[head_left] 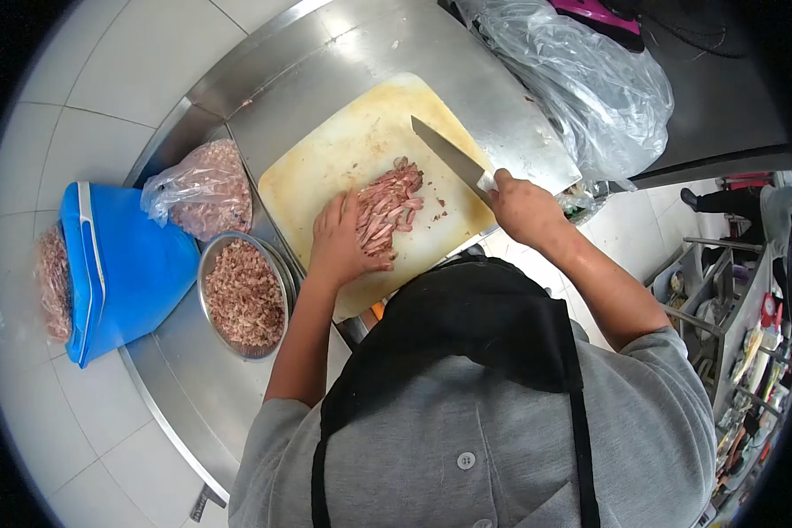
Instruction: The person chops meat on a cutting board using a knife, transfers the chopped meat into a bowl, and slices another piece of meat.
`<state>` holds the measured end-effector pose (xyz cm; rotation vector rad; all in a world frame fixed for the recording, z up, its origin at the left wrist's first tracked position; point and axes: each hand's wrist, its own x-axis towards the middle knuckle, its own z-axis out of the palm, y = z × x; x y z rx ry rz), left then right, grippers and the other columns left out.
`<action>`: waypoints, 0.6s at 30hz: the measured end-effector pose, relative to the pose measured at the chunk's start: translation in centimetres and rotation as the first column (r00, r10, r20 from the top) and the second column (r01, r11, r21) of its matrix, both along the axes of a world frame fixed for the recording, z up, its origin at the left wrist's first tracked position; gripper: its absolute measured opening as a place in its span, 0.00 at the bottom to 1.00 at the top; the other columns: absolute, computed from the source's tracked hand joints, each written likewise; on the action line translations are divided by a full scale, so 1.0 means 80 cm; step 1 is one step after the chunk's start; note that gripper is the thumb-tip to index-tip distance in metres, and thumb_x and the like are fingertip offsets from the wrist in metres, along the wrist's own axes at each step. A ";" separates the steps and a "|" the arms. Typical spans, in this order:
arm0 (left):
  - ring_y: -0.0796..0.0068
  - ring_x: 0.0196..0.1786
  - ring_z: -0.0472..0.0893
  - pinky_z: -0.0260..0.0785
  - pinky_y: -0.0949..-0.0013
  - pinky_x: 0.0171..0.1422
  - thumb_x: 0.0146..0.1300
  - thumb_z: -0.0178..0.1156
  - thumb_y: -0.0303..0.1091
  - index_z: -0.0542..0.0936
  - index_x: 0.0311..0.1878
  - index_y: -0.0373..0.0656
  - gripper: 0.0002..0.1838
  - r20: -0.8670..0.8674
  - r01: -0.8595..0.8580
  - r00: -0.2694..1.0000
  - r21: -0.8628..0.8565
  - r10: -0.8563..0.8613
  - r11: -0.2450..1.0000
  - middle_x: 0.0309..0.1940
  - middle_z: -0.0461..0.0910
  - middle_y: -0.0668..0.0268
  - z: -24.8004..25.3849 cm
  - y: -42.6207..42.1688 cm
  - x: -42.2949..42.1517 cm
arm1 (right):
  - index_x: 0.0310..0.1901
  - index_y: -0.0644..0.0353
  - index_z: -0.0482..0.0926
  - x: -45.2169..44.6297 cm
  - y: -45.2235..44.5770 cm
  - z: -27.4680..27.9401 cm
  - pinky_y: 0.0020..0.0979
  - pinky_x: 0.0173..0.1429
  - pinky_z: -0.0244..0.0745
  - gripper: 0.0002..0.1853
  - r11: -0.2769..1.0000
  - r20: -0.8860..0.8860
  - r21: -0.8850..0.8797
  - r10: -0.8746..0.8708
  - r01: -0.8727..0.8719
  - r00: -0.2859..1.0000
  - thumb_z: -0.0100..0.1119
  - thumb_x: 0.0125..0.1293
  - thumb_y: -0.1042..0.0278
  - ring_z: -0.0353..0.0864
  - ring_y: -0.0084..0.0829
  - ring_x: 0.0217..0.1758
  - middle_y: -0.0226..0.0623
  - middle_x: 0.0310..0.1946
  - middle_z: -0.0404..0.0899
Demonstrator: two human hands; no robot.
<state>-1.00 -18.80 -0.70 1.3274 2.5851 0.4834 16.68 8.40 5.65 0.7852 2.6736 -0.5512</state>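
Note:
A pile of meat strips (389, 209) lies on the worn white cutting board (326, 167). My left hand (339, 239) rests against the pile's left side, fingers spread over its edge. In my right hand (525, 209) is a kitchen knife (449, 154), gripped at the handle. Its blade points up and left over the board's right part, apart from the meat. Small meat scraps (440, 211) lie between the pile and the knife.
Left of the board, a metal bowl (283, 280) holds chopped meat (243, 295), beside a bag of meat (213, 194) and a blue cooler box (136, 264). Clear plastic bags (590, 88) lie at the upper right. Another person (739, 207) stands at far right, near shelves (704, 282).

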 end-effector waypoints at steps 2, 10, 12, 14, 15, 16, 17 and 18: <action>0.42 0.72 0.67 0.60 0.49 0.77 0.32 0.85 0.51 0.63 0.76 0.36 0.66 0.018 -0.048 0.999 0.022 0.048 0.999 0.69 0.68 0.44 -0.042 -0.018 -0.010 | 0.52 0.68 0.71 -0.002 -0.001 0.004 0.51 0.52 0.80 0.16 1.000 0.027 0.001 -0.008 0.008 1.000 0.45 0.78 0.61 0.87 0.55 0.46 0.58 0.40 0.85; 0.44 0.70 0.69 0.60 0.49 0.76 0.38 0.83 0.52 0.64 0.75 0.34 0.61 -0.195 0.175 0.972 0.223 -0.132 0.959 0.67 0.70 0.45 -0.008 0.062 0.006 | 0.53 0.67 0.71 0.000 -0.002 0.002 0.52 0.54 0.79 0.16 1.000 0.053 0.005 -0.013 0.013 0.999 0.44 0.78 0.62 0.86 0.54 0.48 0.58 0.42 0.85; 0.44 0.70 0.69 0.60 0.49 0.76 0.43 0.81 0.50 0.63 0.76 0.37 0.58 -0.047 0.098 0.995 0.164 -0.091 0.982 0.66 0.71 0.45 -0.035 0.076 -0.004 | 0.53 0.67 0.71 -0.003 -0.005 0.005 0.51 0.54 0.80 0.15 1.000 0.047 0.005 -0.023 0.023 0.999 0.44 0.77 0.62 0.87 0.53 0.49 0.58 0.43 0.85; 0.44 0.69 0.70 0.62 0.50 0.75 0.44 0.81 0.49 0.66 0.74 0.38 0.55 -0.017 0.066 0.998 0.180 -0.064 0.982 0.66 0.71 0.45 -0.031 0.082 -0.005 | 0.52 0.67 0.72 -0.005 -0.006 0.014 0.50 0.54 0.80 0.15 0.999 0.061 0.002 -0.035 0.035 0.998 0.45 0.76 0.64 0.87 0.53 0.49 0.58 0.43 0.85; 0.44 0.68 0.71 0.63 0.50 0.74 0.46 0.81 0.47 0.69 0.72 0.39 0.51 0.016 0.024 0.999 0.185 -0.028 0.982 0.66 0.71 0.46 -0.030 0.084 -0.007 | 0.52 0.67 0.72 -0.005 -0.006 0.015 0.50 0.54 0.80 0.15 0.999 0.060 0.008 -0.045 0.044 0.997 0.45 0.76 0.64 0.87 0.53 0.49 0.58 0.43 0.85; 0.44 0.68 0.71 0.63 0.50 0.74 0.46 0.81 0.47 0.69 0.72 0.39 0.51 0.018 0.037 0.999 0.190 -0.041 0.981 0.66 0.71 0.46 -0.026 0.091 -0.011 | 0.51 0.67 0.73 -0.005 -0.006 0.015 0.50 0.55 0.80 0.14 0.999 0.051 0.020 -0.051 0.050 0.997 0.44 0.76 0.64 0.87 0.53 0.49 0.58 0.43 0.86; 0.46 0.66 0.73 0.66 0.51 0.71 0.48 0.80 0.44 0.72 0.68 0.39 0.44 -0.024 0.119 0.993 0.308 -0.117 0.944 0.64 0.73 0.49 -0.020 0.096 -0.015 | 0.50 0.67 0.74 -0.006 -0.007 0.014 0.50 0.55 0.80 0.14 0.999 0.040 0.026 -0.044 0.043 0.998 0.44 0.76 0.65 0.87 0.53 0.49 0.58 0.42 0.86; 0.47 0.64 0.74 0.68 0.53 0.69 0.50 0.79 0.41 0.76 0.63 0.39 0.38 -0.073 0.205 0.979 0.419 -0.192 0.884 0.63 0.74 0.51 -0.017 0.103 -0.020 | 0.50 0.67 0.74 -0.007 -0.008 0.014 0.50 0.55 0.80 0.14 0.998 0.041 0.028 -0.050 0.048 0.998 0.44 0.76 0.65 0.87 0.53 0.49 0.58 0.42 0.86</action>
